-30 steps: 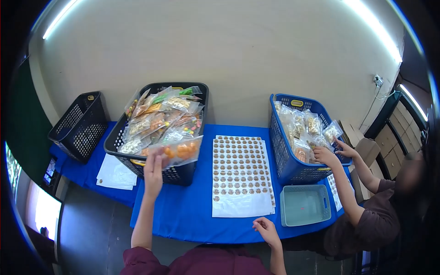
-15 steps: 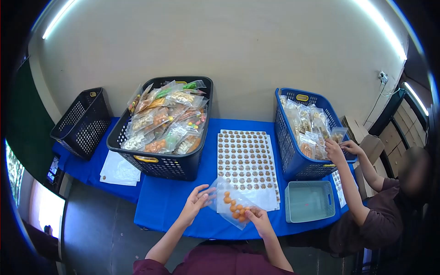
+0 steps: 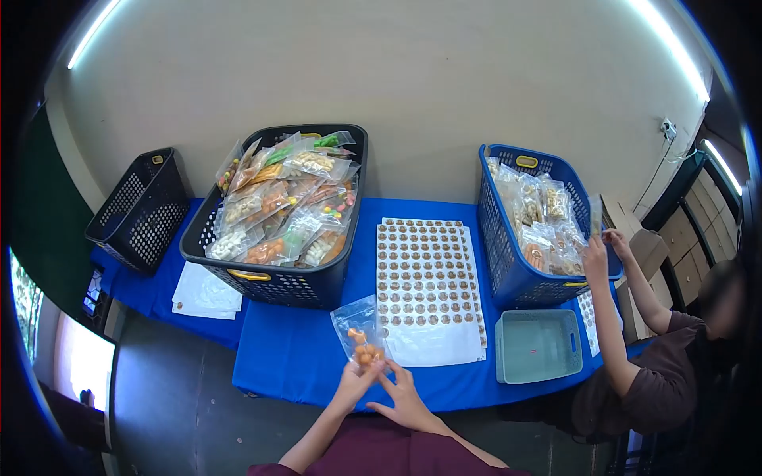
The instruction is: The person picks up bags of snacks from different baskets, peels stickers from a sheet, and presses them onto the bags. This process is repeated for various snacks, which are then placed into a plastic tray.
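Note:
A clear plastic bag with several orange round pieces stands upright over the table's front edge. My left hand pinches its lower end. My right hand is just to the right, its fingers spread and their tips near or touching the bag's bottom corner. Beyond the bag, sheets of round brown stickers lie on the blue cloth. At the back left of my hands, a dark basket is heaped with filled clear bags.
A blue basket of filled bags stands right, with a green tray in front. A co-worker holds a small bag by that basket. At left are another dark basket and white sheets.
The orange-filled bag has moved left and turned upright. My left hand has shifted to its bottom; my right hand has loosened its grip. The co-worker's bag has been raised.

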Available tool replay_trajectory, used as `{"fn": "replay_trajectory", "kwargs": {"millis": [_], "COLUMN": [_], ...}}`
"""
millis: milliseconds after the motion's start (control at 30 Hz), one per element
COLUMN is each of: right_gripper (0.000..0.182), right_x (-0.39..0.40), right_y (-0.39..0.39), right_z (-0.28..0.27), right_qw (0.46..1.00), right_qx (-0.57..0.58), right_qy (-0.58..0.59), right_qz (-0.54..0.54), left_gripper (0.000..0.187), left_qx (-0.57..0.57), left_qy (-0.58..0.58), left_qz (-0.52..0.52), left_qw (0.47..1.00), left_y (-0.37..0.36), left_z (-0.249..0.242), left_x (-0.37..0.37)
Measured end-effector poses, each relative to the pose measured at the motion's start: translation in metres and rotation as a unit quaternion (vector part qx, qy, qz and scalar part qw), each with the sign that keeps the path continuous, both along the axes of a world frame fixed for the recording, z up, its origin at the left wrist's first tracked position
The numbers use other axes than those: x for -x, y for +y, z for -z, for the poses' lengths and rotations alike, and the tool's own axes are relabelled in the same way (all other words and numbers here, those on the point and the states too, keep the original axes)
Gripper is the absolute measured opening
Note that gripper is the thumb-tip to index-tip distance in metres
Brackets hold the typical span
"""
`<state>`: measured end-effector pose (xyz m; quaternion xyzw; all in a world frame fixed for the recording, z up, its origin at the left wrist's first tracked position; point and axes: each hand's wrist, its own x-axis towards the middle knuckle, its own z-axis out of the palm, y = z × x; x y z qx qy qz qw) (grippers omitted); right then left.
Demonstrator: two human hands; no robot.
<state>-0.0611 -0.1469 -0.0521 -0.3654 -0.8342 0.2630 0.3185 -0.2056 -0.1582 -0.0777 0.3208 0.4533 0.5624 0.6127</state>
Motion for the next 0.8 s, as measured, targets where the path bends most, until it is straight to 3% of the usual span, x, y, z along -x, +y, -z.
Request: {"fn": "replay_trajectory", "kwargs": {"millis": [100,167,200,233,333,400,433,567,800], "right_gripper": [0.033,0.026,0.020,0.021,0.044,0.040,0.032,0.027,0.016], "right_x": [0.010,0.012,0.018,0.022,0.039,0.051,0.059,0.061,0.053], "right_y": [0.027,0.062,0.087,0.109,0.147,0.149,0.136,0.112,0.144], "right_z": [0.001,0.032,0.058,0.095,0.195,0.208,0.215,0.222,0.253], "right_qw": [0.994,0.949,0.909,0.950,0.931,0.933,0.953,0.967,0.961], "right_qx": [-0.014,0.260,0.393,0.287,0.336,0.293,0.170,0.009,0.115], "right_qy": [0.035,0.132,0.124,0.115,0.042,-0.132,-0.101,-0.063,-0.042], "right_qz": [-0.103,-0.116,-0.061,-0.033,0.134,0.161,0.230,0.246,0.248], "left_gripper": [0.026,0.029,0.031,0.035,0.045,0.051,0.054,0.052,0.050], "left_qx": [0.000,-0.027,-0.039,-0.066,-0.120,-0.116,-0.106,-0.069,-0.051], "left_qy": [0.064,0.074,0.077,0.067,0.057,0.074,0.089,0.107,0.161], "left_qz": [-0.104,-0.142,-0.162,-0.195,-0.293,-0.350,-0.350,-0.390,-0.451], "left_qw": [0.993,0.987,0.983,0.976,0.947,0.927,0.926,0.912,0.876], "left_y": [0.011,0.005,0.002,-0.003,-0.020,-0.031,-0.037,-0.056,-0.063], "left_z": [-0.010,-0.012,-0.013,-0.013,-0.021,-0.031,-0.031,-0.031,-0.029], "left_x": [0.027,0.051,0.060,0.067,0.079,0.082,0.086,0.098,0.117]}}
